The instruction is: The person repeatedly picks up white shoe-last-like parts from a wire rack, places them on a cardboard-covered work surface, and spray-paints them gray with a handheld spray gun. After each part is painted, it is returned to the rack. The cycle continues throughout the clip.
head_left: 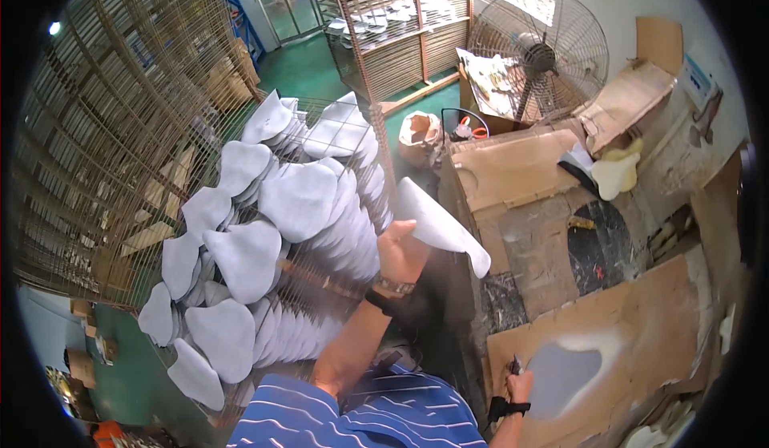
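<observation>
My left hand (403,252), with a bracelet and a black wristband, pinches a pale grey-white sheet piece (440,222) by its near edge. The piece hangs tilted in the air between the rack and the bench. My right hand (520,385), with a black wristband, is closed around a small dark tool (514,365) whose kind I cannot make out. Beside it, a grey rounded shape (565,377) shows on a cardboard sheet (641,320), ringed by whitish residue. To the left, many similar grey pieces (298,198) lie in overlapping rows on a wire rack (320,286).
Wire racks (104,127) stand tall at the left, another rack (400,35) at the back. A large fan (541,59) stands beyond the cardboard-covered bench (521,175). A brown paper bag (420,137) sits by the bench's far end. Pale scraps (615,174) lie at the bench's back.
</observation>
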A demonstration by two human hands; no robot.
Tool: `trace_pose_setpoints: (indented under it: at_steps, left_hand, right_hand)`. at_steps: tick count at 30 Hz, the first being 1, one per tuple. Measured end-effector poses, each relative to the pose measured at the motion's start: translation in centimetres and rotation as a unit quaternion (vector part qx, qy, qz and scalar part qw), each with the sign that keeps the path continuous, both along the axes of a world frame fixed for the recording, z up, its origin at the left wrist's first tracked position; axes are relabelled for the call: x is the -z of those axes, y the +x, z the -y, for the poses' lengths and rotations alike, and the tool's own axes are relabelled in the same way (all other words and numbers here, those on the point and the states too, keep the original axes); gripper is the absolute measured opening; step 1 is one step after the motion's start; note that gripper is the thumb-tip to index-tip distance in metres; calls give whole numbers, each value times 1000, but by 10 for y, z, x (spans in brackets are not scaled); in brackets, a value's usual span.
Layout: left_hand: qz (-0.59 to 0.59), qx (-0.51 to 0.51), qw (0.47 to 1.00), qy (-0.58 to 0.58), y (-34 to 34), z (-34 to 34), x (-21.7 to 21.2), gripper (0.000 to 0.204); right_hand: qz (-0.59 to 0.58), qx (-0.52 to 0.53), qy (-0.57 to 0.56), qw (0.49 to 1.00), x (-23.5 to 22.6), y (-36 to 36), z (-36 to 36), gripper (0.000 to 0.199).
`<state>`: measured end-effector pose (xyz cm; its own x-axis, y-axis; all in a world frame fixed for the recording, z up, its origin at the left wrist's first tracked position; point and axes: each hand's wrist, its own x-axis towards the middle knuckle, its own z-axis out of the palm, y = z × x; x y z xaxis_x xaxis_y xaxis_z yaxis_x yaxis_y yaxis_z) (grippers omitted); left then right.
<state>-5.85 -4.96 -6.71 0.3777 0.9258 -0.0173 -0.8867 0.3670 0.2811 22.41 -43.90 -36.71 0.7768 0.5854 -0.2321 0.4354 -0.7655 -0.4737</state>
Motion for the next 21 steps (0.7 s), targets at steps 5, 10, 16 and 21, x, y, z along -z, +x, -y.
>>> trace_pose_setpoints:
  at_steps: [5, 10, 16, 21]
  left_hand:
    - [-21, -35, 999, 36, 3, -128, -4, 35]
    - [36, 10, 988, 150, -17, -268, -58, 44]
    - [27, -90, 981, 168, -104, -373, -48, 47]
    - [-223, -260, 938, -54, -204, -395, 70, 48]
  right_hand:
    - [-47, 30, -63, 996, -20, -6, -16, 16]
    - [-61, 67, -87, 992, 5, 4, -17, 28]
    - [-87, 120, -102, 984, -38, -16, -41, 14]
    - [-51, 75, -156, 984, -29, -8, -39, 23]
